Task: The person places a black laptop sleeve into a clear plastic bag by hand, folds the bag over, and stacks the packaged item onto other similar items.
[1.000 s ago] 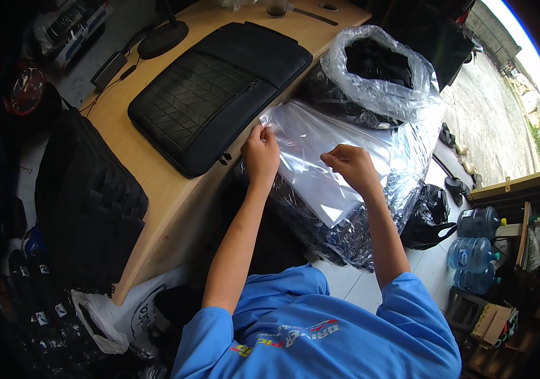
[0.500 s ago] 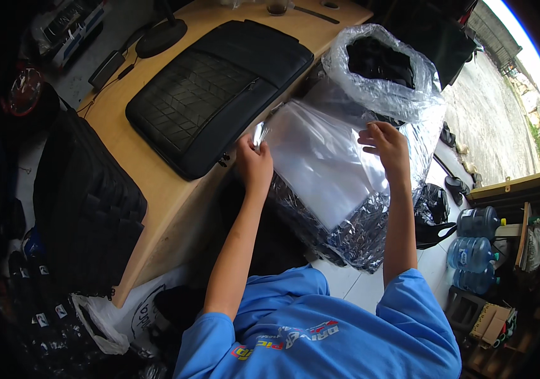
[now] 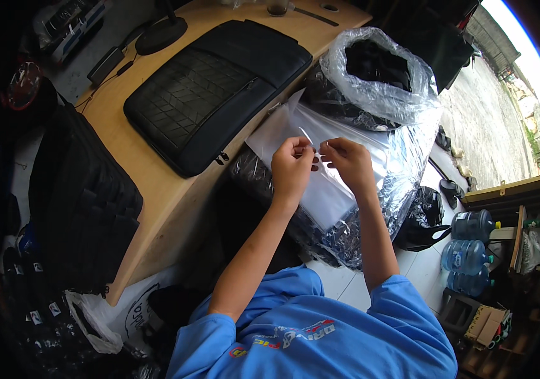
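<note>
Over a bundle wrapped in clear plastic (image 3: 402,167), my two hands are close together at the edge of a thin, clear plastic bag (image 3: 328,205). My left hand (image 3: 292,169) has its fingers closed on the bag's edge. Beside it, my right hand (image 3: 351,164) pinches the same plastic, its thumb and fingertips near the left ones. More clear plastic lies flat beneath and behind my hands. On the wooden table (image 3: 156,218) to the left lies a black backpack (image 3: 213,95) with a chevron-patterned front panel.
An open clear bag with black contents (image 3: 380,69) stands behind the bundle. Black bags (image 3: 86,202) are stacked left of the table. A lamp base (image 3: 161,36) and cable sit on its far end. Large water bottles (image 3: 469,256) and a black plastic bag (image 3: 423,218) are at right.
My left hand has moved right and my right hand left, so they now meet at the plastic's edge. The plastic is drawn up between them. My right fingers, loosely apart before, have closed.
</note>
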{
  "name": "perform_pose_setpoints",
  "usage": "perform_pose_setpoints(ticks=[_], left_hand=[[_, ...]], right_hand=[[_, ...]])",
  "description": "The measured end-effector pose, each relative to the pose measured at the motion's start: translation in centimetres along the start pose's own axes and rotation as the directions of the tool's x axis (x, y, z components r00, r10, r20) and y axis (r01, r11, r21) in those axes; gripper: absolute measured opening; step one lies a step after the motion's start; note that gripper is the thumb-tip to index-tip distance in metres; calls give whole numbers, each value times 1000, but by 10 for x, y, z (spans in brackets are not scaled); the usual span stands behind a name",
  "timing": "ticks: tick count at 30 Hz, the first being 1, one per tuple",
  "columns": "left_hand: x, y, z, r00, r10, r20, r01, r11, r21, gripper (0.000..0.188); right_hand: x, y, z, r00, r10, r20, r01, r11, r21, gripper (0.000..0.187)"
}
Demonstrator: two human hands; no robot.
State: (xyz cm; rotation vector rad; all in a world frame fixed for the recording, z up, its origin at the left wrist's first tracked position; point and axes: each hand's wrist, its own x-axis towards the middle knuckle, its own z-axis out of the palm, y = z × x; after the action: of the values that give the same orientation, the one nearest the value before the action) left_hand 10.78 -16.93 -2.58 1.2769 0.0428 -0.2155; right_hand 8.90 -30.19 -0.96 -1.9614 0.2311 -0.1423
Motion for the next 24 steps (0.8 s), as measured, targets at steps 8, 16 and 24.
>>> perform_pose_setpoints(ticks=[8, 16, 24], left_hand=[[-3, 6, -9, 991, 78, 112, -70, 995, -74, 15], [-14, -45, -17, 897, 439, 56, -408, 772, 488, 23], [-6, 14, -4, 939, -203, 277, 290, 901, -323, 30]], right_hand=[[-21, -26, -9, 964, -183, 193, 239, 913, -329, 40], [-1, -50, -29, 920, -391, 31, 358, 803, -476, 18], [-43, -46, 5, 912, -265, 313, 410, 582, -702, 12]])
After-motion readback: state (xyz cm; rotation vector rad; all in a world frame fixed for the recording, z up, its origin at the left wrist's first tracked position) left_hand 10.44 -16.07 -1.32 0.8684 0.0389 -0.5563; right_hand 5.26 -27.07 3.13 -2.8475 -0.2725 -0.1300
